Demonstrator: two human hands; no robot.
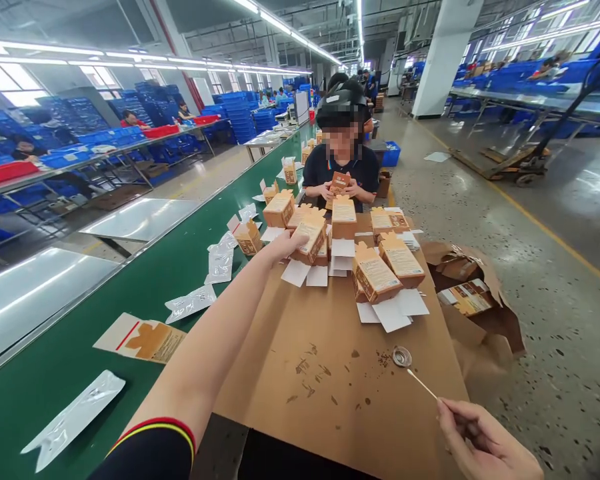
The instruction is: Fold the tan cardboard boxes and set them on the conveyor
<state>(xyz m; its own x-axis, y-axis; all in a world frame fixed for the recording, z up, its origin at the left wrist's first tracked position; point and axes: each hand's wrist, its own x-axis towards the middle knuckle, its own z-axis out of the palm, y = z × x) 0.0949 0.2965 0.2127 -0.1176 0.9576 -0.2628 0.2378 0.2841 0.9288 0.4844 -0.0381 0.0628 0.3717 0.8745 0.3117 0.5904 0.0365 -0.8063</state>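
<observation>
- Closest in, my right fingers [456, 408] pinch a cotton swab [423, 385], tip just beside the clear dish [396, 361]; one nudge could tip that across the tabletop [395, 420].
- Up ahead, my left fingers [297, 241] touch a carton [313, 245]; I can't tell if they grip it, and a careless pull could topple the neighbouring cartons [344, 217].

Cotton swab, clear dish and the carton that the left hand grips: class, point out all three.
Cotton swab [423, 385]: head view, middle of the stick.
Clear dish [403, 365]: head view, near rim.
Carton [313, 241]: head view, upper face.
</observation>
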